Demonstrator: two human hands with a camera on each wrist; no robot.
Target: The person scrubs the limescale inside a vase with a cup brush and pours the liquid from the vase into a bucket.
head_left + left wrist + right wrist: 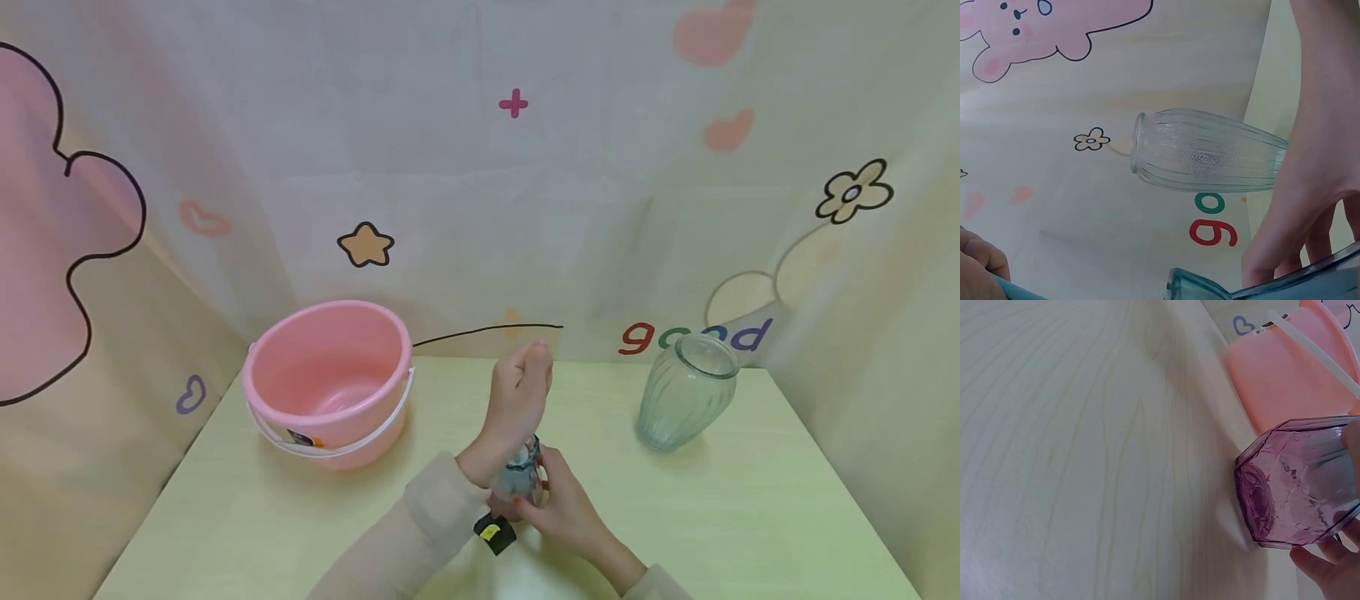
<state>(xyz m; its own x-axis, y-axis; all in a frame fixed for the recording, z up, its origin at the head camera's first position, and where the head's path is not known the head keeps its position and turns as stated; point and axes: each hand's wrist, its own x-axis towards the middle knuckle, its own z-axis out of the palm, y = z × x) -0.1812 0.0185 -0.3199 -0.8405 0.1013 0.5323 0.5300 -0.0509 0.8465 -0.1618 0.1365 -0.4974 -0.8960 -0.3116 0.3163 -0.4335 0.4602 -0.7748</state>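
My right hand (566, 504) grips a faceted glass vase (1297, 487) that shades from purple-pink at its base to blue at its neck. In the right wrist view the vase lies tilted, fingertips along its side. My left hand (521, 387) is curled into a fist above the vase, thumb uppermost. From that fist a light-blue rod-like handle (1019, 292) sticks out in the left wrist view, pointing toward the vase neck (1194, 286). The rest of the handle is out of sight, and in the head view the left wrist covers part of the vase.
A pink bucket (330, 437) with a white handle stands at the left of the pale table (750, 517). At the right is a clear ribbed glass vase (678, 400). A small black block with a yellow patch (495, 533) shows beside the left sleeve. A printed curtain (450, 167) hangs behind.
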